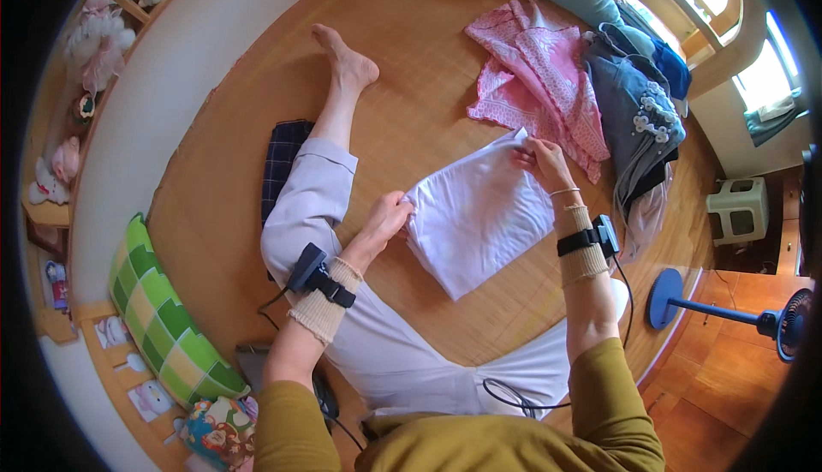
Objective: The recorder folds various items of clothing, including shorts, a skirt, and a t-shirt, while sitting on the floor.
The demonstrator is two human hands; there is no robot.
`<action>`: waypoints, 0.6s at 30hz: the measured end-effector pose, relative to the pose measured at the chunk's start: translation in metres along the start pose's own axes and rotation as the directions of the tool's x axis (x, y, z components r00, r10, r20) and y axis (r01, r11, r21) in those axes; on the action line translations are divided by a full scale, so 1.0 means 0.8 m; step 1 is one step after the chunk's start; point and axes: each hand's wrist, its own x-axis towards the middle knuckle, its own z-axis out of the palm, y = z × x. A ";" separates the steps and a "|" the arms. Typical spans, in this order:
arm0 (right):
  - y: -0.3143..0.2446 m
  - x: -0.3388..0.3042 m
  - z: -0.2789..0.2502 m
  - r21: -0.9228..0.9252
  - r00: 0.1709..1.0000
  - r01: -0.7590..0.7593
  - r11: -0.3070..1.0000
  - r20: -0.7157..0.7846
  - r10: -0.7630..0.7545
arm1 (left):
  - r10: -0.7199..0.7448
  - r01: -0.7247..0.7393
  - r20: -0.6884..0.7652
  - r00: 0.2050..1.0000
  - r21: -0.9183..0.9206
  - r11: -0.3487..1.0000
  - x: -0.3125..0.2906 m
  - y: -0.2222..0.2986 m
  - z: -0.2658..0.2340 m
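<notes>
A white garment [479, 215], folded into a rough rectangle, is stretched between my two hands over the tan mat [411, 78]. My left hand [387, 218] pinches its left edge, the fingertips partly hidden behind the cloth. At its far right corner, my right hand [541, 162] has thumb and fingers closed on the fabric. Creases run across the cloth. Just past my right hand lies a pink patterned cloth [539, 69]. Dark checked fabric [285, 164], folded, lies beside my left leg.
Grey-blue clothing with white flower trim [634, 104] is heaped at the right. A blue stand fan [665, 298] and a pale stool [738, 211] stand on the right. A green checked pillow [167, 309] leans at the left. Cables hang from my wrist devices.
</notes>
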 end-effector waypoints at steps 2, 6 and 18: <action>0.007 -0.001 0.006 0.014 0.992 0.111 0.994 -0.057 -0.110 | -0.022 0.023 -0.029 0.999 0.030 0.999 -0.001 0.002 0.005; 0.017 -0.020 0.013 -0.527 0.840 0.442 0.726 -0.039 -0.541 | 0.643 -0.151 -0.241 0.727 0.858 0.491 -0.015 0.020 0.028; 0.072 -0.041 0.021 -0.891 0.746 0.353 -0.288 0.453 -0.488 | 0.500 -0.202 0.076 0.863 0.958 0.203 -0.034 -0.051 0.105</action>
